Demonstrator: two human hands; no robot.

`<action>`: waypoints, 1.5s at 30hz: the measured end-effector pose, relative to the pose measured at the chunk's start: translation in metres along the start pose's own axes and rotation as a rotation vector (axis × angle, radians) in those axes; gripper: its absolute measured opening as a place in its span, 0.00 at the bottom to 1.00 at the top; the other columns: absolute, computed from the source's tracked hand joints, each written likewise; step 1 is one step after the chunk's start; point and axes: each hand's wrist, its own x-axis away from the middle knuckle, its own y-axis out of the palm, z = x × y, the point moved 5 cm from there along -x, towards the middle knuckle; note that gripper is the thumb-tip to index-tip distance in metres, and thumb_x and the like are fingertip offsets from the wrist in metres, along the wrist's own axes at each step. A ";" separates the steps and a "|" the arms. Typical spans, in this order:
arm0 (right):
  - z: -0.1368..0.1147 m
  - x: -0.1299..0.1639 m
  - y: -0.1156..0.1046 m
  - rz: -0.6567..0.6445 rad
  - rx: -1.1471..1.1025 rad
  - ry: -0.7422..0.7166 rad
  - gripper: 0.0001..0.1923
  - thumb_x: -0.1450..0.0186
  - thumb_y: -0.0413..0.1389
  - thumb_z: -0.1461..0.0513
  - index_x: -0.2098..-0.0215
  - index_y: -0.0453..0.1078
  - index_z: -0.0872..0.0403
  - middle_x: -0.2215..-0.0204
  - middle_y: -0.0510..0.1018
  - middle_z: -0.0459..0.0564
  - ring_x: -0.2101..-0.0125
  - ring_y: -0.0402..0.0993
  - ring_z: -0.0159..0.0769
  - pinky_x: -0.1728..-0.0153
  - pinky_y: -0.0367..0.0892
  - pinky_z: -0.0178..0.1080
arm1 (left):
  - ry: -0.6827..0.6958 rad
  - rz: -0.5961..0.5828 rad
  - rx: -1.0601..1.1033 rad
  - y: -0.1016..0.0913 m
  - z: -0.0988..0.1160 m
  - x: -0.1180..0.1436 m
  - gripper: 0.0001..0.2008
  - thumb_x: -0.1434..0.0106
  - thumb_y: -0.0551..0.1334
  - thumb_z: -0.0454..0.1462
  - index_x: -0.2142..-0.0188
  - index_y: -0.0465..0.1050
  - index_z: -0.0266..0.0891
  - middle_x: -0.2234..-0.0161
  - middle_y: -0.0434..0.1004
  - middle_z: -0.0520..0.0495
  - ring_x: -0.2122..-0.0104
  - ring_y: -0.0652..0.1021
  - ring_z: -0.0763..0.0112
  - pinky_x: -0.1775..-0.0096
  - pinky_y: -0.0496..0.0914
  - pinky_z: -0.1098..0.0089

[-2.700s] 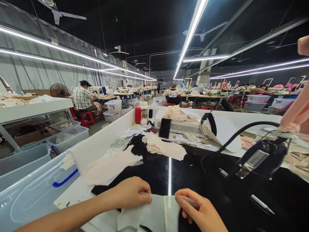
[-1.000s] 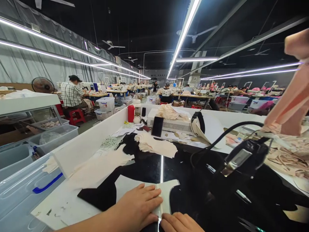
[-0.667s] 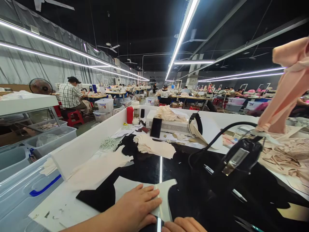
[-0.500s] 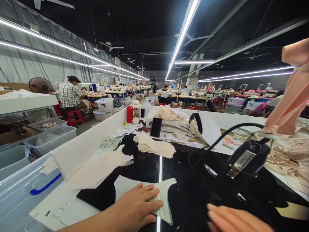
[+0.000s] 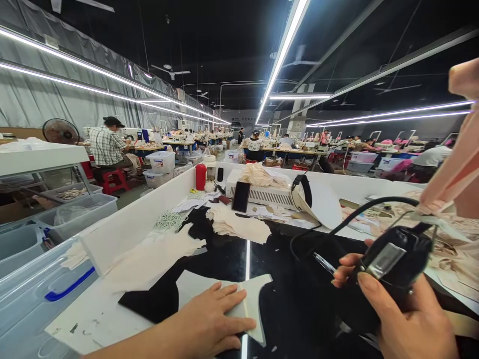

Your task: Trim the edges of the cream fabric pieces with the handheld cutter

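My left hand [image 5: 213, 321] lies flat, fingers spread, on a pale shaped piece [image 5: 192, 289] on the black work surface. A light strip runs across that piece under my fingers. At the right, my right hand [image 5: 415, 314] is closed around a black corded hand tool [image 5: 406, 262] with a shiny metal plate; its underside is hidden. A thick black cable [image 5: 359, 207] leaves the tool, and a pink cloth strip [image 5: 445, 174] hangs just above it. A pen-like silver tool [image 5: 325, 263] lies left of my right fingers.
Stacked cream fabric pieces [image 5: 239, 224] lie beyond my left hand, with more cream fabric [image 5: 153, 259] at the left. A phone [image 5: 241, 196] leans on a white vented box [image 5: 267, 192]. A white visor [image 5: 318, 204], a red container [image 5: 200, 177] and a white side wall [image 5: 123, 219] border the surface.
My right hand has moved up from the front edge and taken hold of the black corded tool. The tool has shifted slightly to the right. My left hand stays on the pale piece.
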 end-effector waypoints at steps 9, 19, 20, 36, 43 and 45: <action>-0.021 0.031 0.043 -0.209 -0.328 -0.019 0.28 0.37 0.71 0.54 0.42 0.69 0.41 0.64 0.80 0.43 0.75 0.78 0.34 0.71 0.78 0.39 | 0.081 0.111 -0.029 -0.002 0.003 0.002 0.18 0.23 0.63 0.40 0.36 0.72 0.44 0.32 0.69 0.33 0.33 0.71 0.40 0.37 0.70 0.43; -0.033 0.068 0.075 -0.294 -0.627 0.058 0.27 0.33 0.69 0.57 0.39 0.67 0.42 0.66 0.78 0.43 0.73 0.77 0.32 0.74 0.76 0.37 | 0.280 0.280 -0.065 -0.001 0.029 -0.022 0.08 0.23 0.60 0.33 0.62 0.74 0.37 0.64 0.79 0.47 0.64 0.79 0.66 0.58 0.75 0.67; -0.034 0.069 0.077 -0.302 -0.637 0.056 0.27 0.33 0.69 0.57 0.40 0.67 0.43 0.66 0.78 0.43 0.74 0.77 0.32 0.75 0.76 0.37 | 0.305 0.268 -0.089 0.001 0.031 -0.024 0.09 0.23 0.59 0.32 0.62 0.74 0.37 0.66 0.78 0.47 0.64 0.79 0.66 0.58 0.74 0.67; -0.037 0.076 0.085 -0.279 -0.682 0.113 0.28 0.35 0.71 0.56 0.41 0.66 0.45 0.67 0.78 0.43 0.77 0.74 0.32 0.79 0.72 0.36 | 0.030 0.179 0.225 0.005 0.024 -0.032 0.07 0.31 0.63 0.27 0.63 0.75 0.39 0.64 0.80 0.49 0.62 0.79 0.65 0.56 0.73 0.68; -0.036 0.074 0.087 -0.227 -0.659 0.115 0.27 0.35 0.71 0.56 0.43 0.66 0.45 0.67 0.78 0.43 0.76 0.75 0.33 0.78 0.73 0.37 | -0.039 0.185 0.381 0.004 0.022 -0.031 0.08 0.33 0.64 0.26 0.65 0.77 0.39 0.65 0.81 0.50 0.61 0.80 0.66 0.53 0.72 0.68; -0.035 0.073 0.088 -0.228 -0.663 0.114 0.26 0.35 0.71 0.56 0.44 0.66 0.45 0.67 0.78 0.42 0.76 0.75 0.33 0.78 0.73 0.37 | -0.040 0.189 0.390 0.005 0.022 -0.031 0.08 0.34 0.64 0.25 0.65 0.77 0.39 0.65 0.81 0.50 0.61 0.80 0.65 0.53 0.72 0.68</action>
